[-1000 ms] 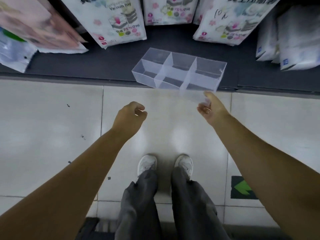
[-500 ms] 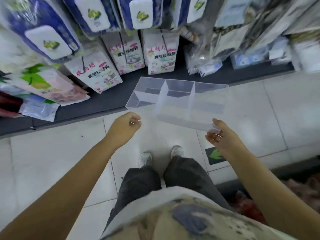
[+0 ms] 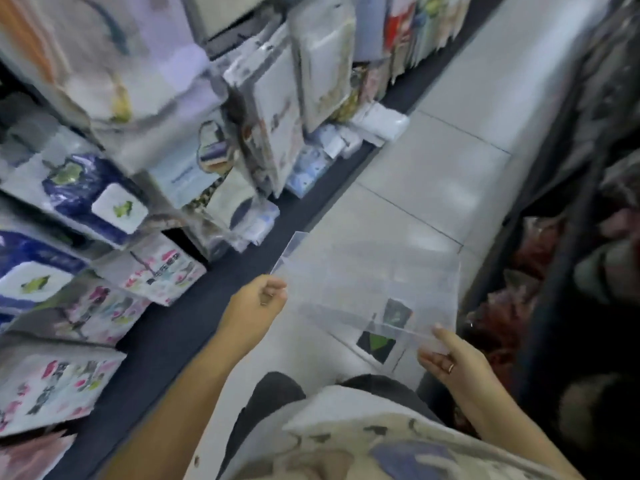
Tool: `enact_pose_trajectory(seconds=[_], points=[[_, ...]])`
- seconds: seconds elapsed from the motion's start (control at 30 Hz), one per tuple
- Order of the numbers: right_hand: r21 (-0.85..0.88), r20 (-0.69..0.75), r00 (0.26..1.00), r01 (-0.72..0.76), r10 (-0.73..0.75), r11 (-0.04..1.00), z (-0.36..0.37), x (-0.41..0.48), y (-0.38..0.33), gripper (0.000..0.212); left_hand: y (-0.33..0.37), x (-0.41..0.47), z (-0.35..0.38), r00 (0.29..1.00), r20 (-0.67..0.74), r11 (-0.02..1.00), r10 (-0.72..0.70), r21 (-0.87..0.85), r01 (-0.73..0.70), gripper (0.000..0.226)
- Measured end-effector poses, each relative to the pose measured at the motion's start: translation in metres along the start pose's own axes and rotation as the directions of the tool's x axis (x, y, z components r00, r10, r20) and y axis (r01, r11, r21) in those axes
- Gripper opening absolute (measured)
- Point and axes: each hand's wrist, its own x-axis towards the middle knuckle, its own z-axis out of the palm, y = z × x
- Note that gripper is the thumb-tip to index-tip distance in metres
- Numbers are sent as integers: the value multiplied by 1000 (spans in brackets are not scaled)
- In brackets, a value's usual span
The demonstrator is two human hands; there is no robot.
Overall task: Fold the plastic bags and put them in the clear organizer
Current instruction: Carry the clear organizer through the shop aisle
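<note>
The clear organizer (image 3: 374,282), a see-through box with dividers, is held up in the air over the tiled floor, tilted. My right hand (image 3: 450,362) grips its near right corner, thumb on top. My left hand (image 3: 258,303) is curled closed right at the organizer's left edge; whether it grips the edge I cannot tell. No loose plastic bag shows in either hand or inside the organizer.
Store shelves (image 3: 173,306) packed with bagged goods (image 3: 149,271) run along the left. A dark rack (image 3: 561,237) with reddish items lines the right. A tiled aisle (image 3: 433,161) stretches ahead, with a green arrow sticker (image 3: 377,344) on the floor.
The organizer has been lifted off the dark shelf base by my right hand. My view has swung right, down the aisle. My left hand stayed curled and now meets the organizer's left edge.
</note>
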Motion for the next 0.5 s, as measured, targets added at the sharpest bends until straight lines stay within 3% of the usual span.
enact_pose_trajectory(seconds=[0.17,0.5], points=[[140,-121,992,53,-36,989,-21,55,-73,21,51,75,50,995,100,1000,24,13,-26,10],[429,-202,978,47,46,902,-25,199,-211,48,107,298,90,985,153,987,-84,150,60,14]])
